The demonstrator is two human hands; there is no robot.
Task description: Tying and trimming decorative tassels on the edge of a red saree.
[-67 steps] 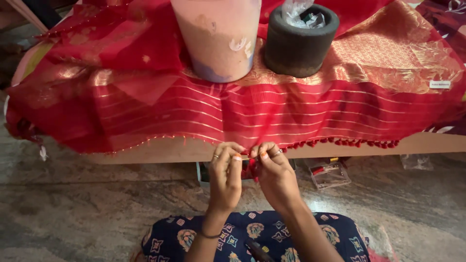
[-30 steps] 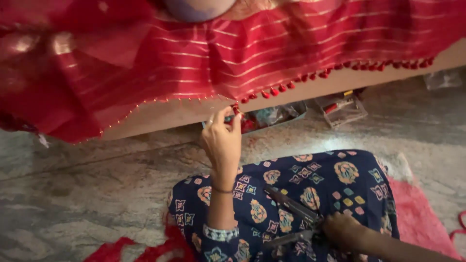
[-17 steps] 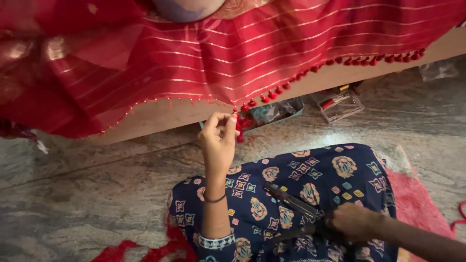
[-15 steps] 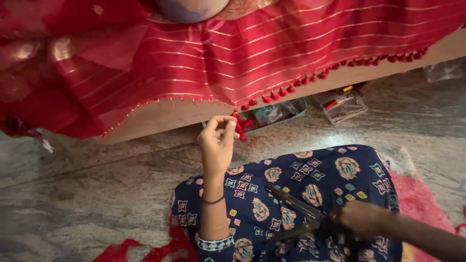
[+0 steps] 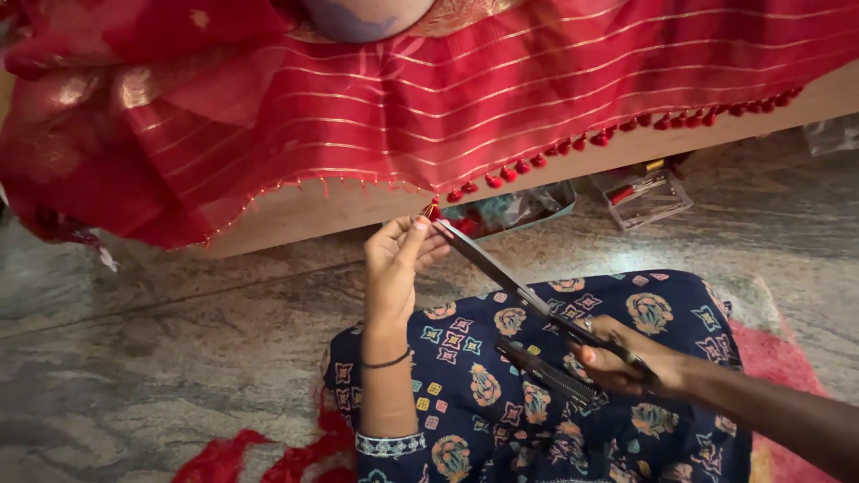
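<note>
Scissors (image 5: pixel 537 309) held in right hand (image 5: pixel 626 362), grip wrapped round the handles over the lap; blades spread, upper tip reaching up to the left hand (image 5: pixel 398 268). Left hand's grip pinches a small red tassel (image 5: pixel 432 211) at the hem of the red striped cloth (image 5: pixel 501 98). Cloth drapes over the edge of the wooden worktop (image 5: pixel 331 210); row of finished tassels (image 5: pixel 617 134) runs rightward along the hem. Step judged: trimming the pinched tassel. A cut here calls for blades square to the threads, clear of fingertips
</note>
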